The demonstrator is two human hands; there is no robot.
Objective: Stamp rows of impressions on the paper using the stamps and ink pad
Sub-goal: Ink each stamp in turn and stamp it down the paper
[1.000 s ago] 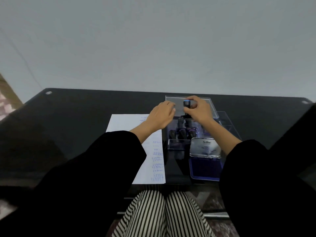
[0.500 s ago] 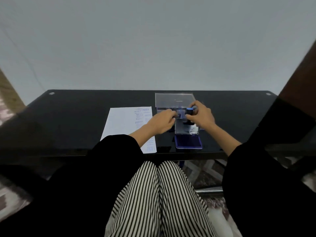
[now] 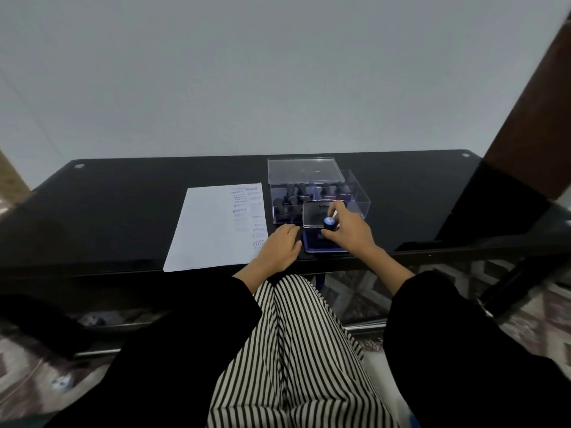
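My right hand [image 3: 349, 233] grips a round-topped stamp [image 3: 329, 223] by its black handle, fingers curled round it, blue cap facing up. It stands over the open ink pad [image 3: 319, 242]; I think its face touches the blue pad, but my fingers hide the contact. The pad's hinged lid [image 3: 315, 214] is tilted up behind it. My left hand [image 3: 279, 248] lies flat and relaxed on the black table [image 3: 123, 205], holding nothing, just beside the pad and at the right edge of the paper [image 3: 213, 230]. Blue impressions run down the paper's right side. Behind the pad sits a clear box [image 3: 360, 199] of spare stamps [image 3: 293, 196].
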